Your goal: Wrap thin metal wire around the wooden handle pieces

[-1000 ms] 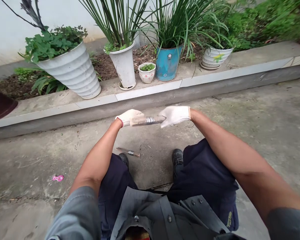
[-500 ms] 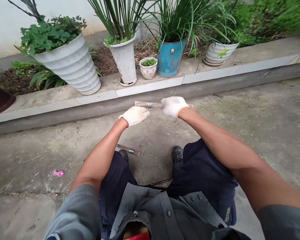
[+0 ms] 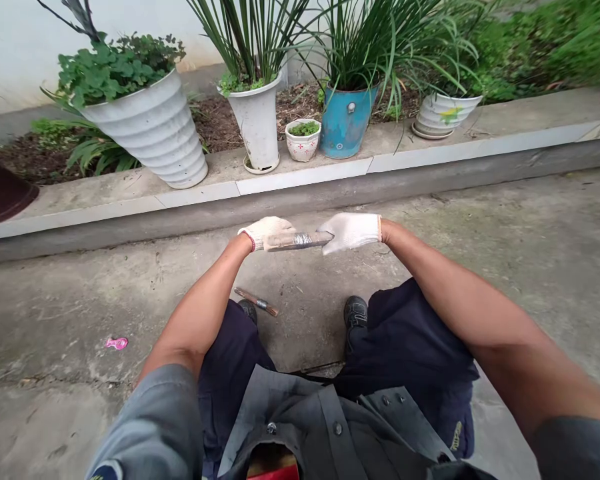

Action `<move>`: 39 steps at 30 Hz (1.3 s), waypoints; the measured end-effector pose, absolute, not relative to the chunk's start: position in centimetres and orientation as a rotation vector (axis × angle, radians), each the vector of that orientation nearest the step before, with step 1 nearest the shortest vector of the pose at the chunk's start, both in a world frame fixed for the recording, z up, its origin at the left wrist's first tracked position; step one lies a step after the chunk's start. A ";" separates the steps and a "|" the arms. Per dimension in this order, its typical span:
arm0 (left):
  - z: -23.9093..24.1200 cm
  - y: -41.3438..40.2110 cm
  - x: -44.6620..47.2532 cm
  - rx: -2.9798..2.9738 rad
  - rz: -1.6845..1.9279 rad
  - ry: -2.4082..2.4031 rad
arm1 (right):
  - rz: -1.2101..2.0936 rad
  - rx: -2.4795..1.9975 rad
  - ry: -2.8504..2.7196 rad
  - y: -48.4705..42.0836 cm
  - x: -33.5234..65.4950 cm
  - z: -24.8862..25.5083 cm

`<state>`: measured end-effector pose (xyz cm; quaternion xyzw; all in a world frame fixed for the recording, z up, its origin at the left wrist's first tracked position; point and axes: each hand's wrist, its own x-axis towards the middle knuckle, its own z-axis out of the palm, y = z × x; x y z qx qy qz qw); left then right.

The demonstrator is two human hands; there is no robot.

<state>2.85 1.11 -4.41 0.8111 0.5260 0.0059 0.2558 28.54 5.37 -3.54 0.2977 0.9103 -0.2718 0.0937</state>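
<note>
**Obs.: two-hand press, low & centred**

L hand (image 3: 266,232) & R hand (image 3: 351,233), both in white knit gloves, face each other, palms pressed in on banded stick (image 3: 300,241). R palm lies flat, fingers toward L; L fingers curl slightly over the stick's left end. No fingertip pinch seen. Grip force: cannot tell.

Stick lies roughly level b/w the hands, metal band mid-way, left end blurred. Its right tip is at R glove, its left end at L glove. Judged best practice: keep palms parallel, pressure even at both ends, stick centred, so right tip doesn't slip out from R glove.

Nearby on ground: 2nd banded stick (image 3: 256,303) on concrete floor (image 3: 80,300), near the left shoe (image 3: 248,311), just left of centre. Right shoe (image 3: 355,312) is well apart from it. Pink scrap (image 3: 117,343) lies further left.

Far: tiled kerb (image 3: 300,187) runs across the scene. On it, L to R: white ribbed pot (image 3: 150,130), white pot (image 3: 257,123), small patterned pot (image 3: 303,141), blue pail (image 3: 347,113), striped pot (image 3: 445,115), all planted.
</note>
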 end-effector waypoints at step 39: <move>-3.6 0.5 4.5 1.602 0.240 1.544 | -0.325 0.937 2.467 5.0 27.6 -5.5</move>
